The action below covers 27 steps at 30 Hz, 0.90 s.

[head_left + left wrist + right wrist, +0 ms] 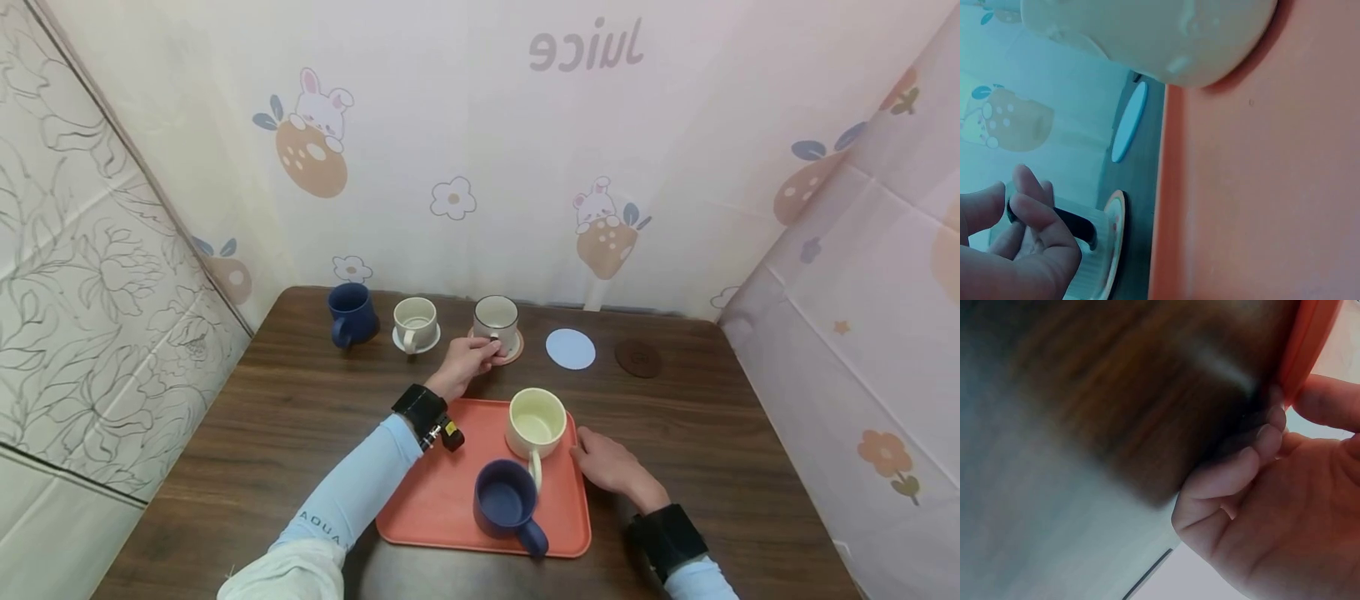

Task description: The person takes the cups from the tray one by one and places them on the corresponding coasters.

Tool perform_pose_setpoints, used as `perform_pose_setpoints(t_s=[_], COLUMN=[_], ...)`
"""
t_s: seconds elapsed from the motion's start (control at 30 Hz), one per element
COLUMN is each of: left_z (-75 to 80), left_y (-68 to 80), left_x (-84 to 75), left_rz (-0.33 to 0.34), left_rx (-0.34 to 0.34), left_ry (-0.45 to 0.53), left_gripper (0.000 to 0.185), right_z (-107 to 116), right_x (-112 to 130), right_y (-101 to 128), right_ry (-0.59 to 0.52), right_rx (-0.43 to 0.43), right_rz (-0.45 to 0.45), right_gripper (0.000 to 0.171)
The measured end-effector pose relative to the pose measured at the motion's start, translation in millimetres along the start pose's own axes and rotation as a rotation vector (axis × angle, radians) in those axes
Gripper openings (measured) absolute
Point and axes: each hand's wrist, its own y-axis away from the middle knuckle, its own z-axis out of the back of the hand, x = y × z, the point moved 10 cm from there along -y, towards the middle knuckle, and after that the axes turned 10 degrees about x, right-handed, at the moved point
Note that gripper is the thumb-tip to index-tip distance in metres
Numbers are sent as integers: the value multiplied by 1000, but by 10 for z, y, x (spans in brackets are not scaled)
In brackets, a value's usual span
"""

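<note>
My left hand point(468, 360) reaches to the back row and pinches the dark handle of a cream mug with a dark rim point(497, 321). That mug stands on a pink coaster point(513, 354). In the left wrist view the fingers point(1029, 231) curl round the handle of the mug point(1075, 222) above the pink coaster point(1115, 240). My right hand point(611, 462) grips the right edge of the orange tray point(442, 492). The right wrist view shows its fingers point(1254, 456) curled under the tray's rim point(1310, 337), thumb on top. A pale yellow mug point(536, 421) and a navy mug point(504, 498) stand on the tray.
At the back of the brown table stand a navy mug point(351, 314) and a cream mug on a white coaster point(415, 322). To the right lie a light blue coaster point(570, 348) and a brown coaster point(638, 358). Printed fabric walls close in three sides.
</note>
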Motion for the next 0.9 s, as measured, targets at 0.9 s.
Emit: perform_pose_setpoints(t_s=[0.9], left_z=[796], left_y=[1663], left_x=[106], left_rz=[234], left_rx=[-145], left_ry=[-1332], left_gripper=[74], right_z=[-220], right_x=[562], right_y=[503], right_ry=[-381], right_rx=[-8], right_rz=[210], right_gripper=[35])
